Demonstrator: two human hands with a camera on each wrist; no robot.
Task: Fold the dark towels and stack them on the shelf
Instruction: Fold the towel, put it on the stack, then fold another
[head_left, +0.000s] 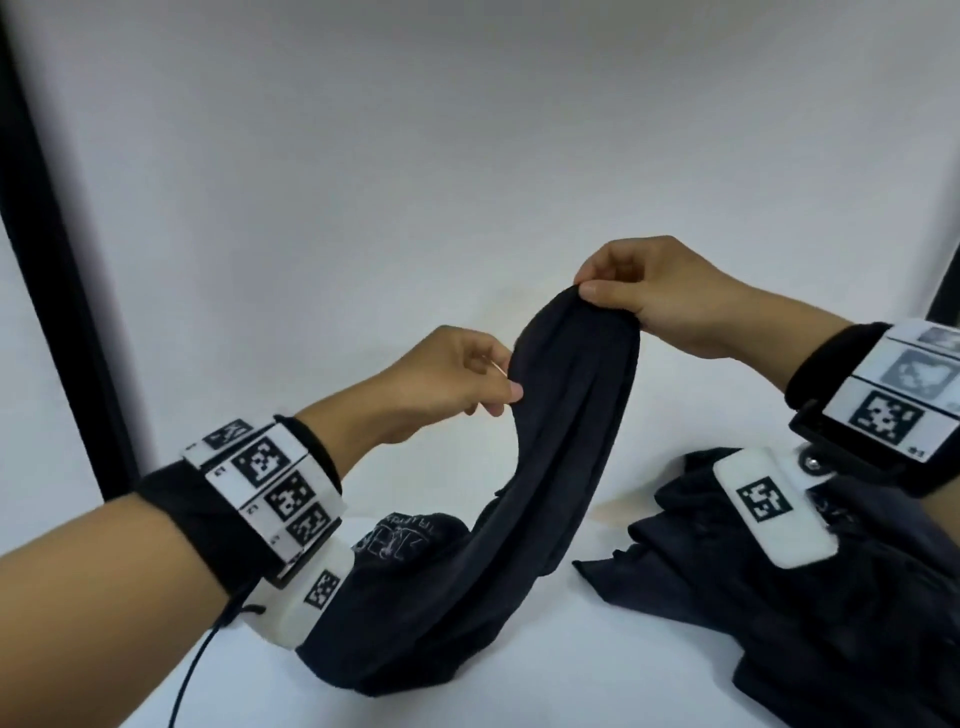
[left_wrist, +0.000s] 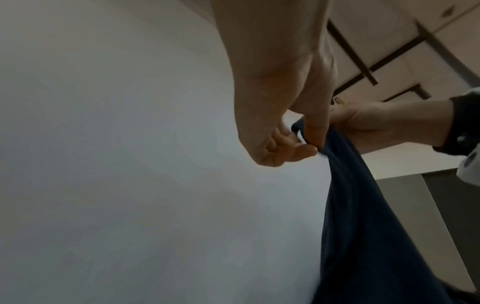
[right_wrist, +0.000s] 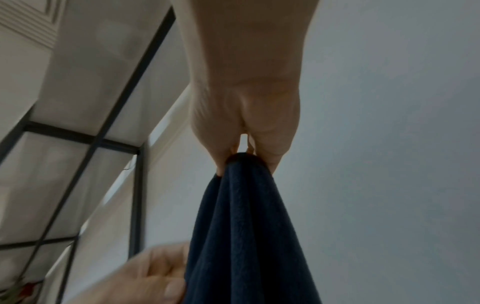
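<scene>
White worktop and a plain pale wall fill most of the head view, with a dark upright frame post far out beyond the left hand. Below and behind the right hand lies a rumpled heap of dark towels, unfolded, resting on the worktop under the right wrist. Between the two hands hangs the lifted towel, its top edge bunched and raised, its lower part trailing down to the worktop beneath the left forearm, where pale printed lettering shows on the cloth. The right hand pinches the highest part of that edge, thumb over curled fingers; the right wrist view shows the cloth gathered in the pinch. The left hand, lower and just beside it, pinches the same edge between thumb and forefinger. No folded stack is visible, so the work looks to be at its start: finding corners on the first towel. The next move probably calls for sliding the hands apart along the edge until the cloth hangs flat, then laying it down to fold.
</scene>
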